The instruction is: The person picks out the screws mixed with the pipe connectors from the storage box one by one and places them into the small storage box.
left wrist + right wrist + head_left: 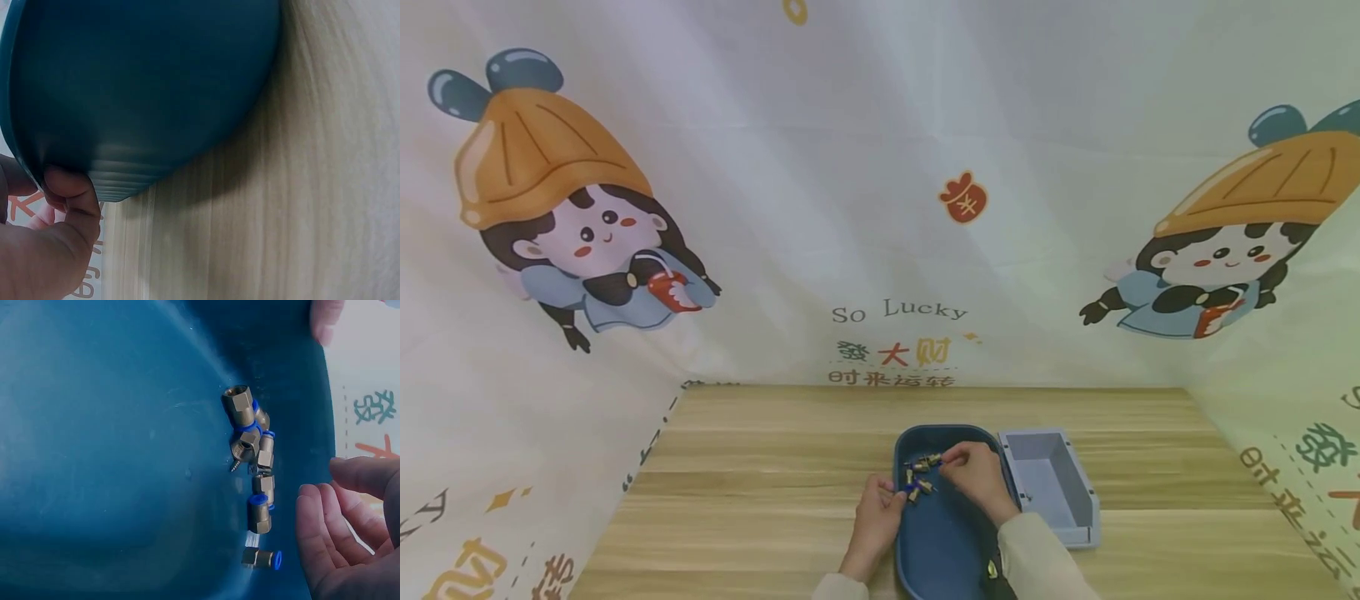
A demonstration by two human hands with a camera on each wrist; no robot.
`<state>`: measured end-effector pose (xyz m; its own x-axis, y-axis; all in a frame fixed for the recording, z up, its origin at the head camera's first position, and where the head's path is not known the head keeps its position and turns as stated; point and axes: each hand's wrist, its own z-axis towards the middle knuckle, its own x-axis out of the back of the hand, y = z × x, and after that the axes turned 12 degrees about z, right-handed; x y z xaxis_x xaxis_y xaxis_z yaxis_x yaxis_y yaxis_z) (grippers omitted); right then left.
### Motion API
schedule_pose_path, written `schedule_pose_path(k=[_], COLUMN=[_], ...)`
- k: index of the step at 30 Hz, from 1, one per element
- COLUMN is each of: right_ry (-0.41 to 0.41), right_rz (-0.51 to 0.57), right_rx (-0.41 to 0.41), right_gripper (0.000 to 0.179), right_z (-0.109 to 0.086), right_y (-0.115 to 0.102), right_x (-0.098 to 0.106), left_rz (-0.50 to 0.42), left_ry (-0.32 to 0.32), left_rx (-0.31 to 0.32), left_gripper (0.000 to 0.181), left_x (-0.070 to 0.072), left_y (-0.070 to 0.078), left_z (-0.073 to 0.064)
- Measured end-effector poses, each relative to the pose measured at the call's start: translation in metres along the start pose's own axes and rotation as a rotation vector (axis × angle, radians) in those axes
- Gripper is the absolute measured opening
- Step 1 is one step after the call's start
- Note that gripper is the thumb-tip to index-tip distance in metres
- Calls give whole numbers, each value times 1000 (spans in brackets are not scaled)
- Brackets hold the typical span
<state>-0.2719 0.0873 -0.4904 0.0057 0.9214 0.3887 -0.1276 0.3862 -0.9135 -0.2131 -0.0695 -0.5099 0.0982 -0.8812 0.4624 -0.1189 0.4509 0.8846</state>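
Pale printed cloth surrounds a wood-grain table bearing a blue tray beside a grey box. Metal fittings lie in the tray, toward its far end. The left hand pinches the tray's rim; the right hand hovers near them, fingers loosely bent, nothing visibly pinched. Handling them well likely needs a steady tray and a light grip, one piece at a time.

Plain cream left sleeve and matching cream right sleeve
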Motion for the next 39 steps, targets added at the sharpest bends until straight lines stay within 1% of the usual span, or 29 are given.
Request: schedule_pose_path(k=[6, 13, 19, 22, 26, 30, 35, 39], right_ry=[12, 9, -2, -5, -37, -70, -68, -66], right_rz=[-56, -121, -124, -132, -141, -153, -144, -148], right_rx=[34, 7, 12, 17, 35, 56, 62, 70], right_gripper=[10, 6, 8, 9, 10, 13, 17, 17], right_z=[4, 3, 0, -1, -1, -1, -2, -2], right_y=[0, 7, 13, 15, 19, 21, 22, 22], right_x=[-9, -15, -19, -21, -23, -25, -27, -29], left_rz=[2, -7, -13, -21, -28, -26, -19, -11], left_ry=[3, -4, 0, -7, -13, 1, 12, 14], left_rx=[-4, -1, -29, -30, -35, -46, -40, -36], left_gripper=[15, 15, 15, 15, 14, 14, 14, 14], left_x=[2, 2, 2, 1, 1, 2, 2, 2], left_y=[0, -1, -2, -2, -1, 0, -1, -2], left_z=[0, -1, -2, -2, -2, -2, -3, -3])
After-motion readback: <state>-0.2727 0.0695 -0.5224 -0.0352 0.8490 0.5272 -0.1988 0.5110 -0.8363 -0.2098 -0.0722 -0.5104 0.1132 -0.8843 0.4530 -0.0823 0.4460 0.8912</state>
